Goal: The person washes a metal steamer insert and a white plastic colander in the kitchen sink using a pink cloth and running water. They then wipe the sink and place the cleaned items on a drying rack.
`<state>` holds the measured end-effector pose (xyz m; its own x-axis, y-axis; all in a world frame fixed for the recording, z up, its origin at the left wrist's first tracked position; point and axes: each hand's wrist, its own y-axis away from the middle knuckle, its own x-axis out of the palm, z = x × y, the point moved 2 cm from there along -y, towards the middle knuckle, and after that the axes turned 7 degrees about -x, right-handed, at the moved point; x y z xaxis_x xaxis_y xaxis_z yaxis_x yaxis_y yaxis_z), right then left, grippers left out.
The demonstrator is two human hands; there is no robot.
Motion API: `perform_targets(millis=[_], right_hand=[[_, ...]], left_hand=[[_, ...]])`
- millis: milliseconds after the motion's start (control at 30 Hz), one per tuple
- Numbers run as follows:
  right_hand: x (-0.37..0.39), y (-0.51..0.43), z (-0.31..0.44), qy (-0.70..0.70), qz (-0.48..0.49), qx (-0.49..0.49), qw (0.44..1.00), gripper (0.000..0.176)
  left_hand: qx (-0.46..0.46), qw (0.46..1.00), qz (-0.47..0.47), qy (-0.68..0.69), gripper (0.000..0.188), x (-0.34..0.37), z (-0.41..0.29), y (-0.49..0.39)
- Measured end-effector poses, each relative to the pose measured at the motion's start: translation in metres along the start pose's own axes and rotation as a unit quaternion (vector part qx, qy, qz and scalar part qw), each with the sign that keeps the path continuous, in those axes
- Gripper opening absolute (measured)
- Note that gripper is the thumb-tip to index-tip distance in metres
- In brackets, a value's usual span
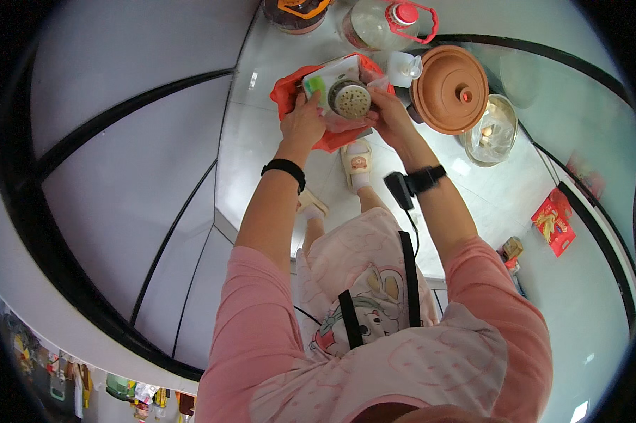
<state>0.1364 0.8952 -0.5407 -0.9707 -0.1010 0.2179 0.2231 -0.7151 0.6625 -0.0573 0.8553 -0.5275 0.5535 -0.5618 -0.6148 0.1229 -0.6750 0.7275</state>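
Both hands are at a red plastic bag in the upper middle of the view. My left hand grips the bag's left side and the edge of a white and green package in it. Over the package stands a round container with a perforated metal lid. My right hand is at this container's right side, with the fingers on it and on thin clear plastic. The bag hides the undersides of the things and some fingertips.
Beyond the bag stand a large clear bottle with a red cap and a dark jar with an orange handle. To the right are a white bottle, a brown clay lid, a metal bowl and a red packet.
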Motion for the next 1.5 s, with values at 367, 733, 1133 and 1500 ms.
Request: perform_targets(millis=[367,733,1133,1500], right_hand=[[0.016,0.015,0.020,-0.277,0.051,0.080,0.956,0.017],[0.015,-0.011,-0.020,0.072,-0.091,0.039,0.992,0.020],[0.077,0.132,0.078,0.338,0.178,-0.256,0.888,0.015],[0.093,0.172,0.137,0.334,0.059,-0.304,0.890,0.022]], left_hand=[[-0.020,0.998,-0.041,0.036,0.052,-0.014,0.015,0.021],[-0.025,0.995,-0.053,0.081,0.052,-0.017,0.055,0.069],[-0.212,0.659,0.235,0.682,0.038,-0.072,0.012,0.135],[-0.157,0.715,0.118,0.671,0.015,-0.099,0.002,0.170]])
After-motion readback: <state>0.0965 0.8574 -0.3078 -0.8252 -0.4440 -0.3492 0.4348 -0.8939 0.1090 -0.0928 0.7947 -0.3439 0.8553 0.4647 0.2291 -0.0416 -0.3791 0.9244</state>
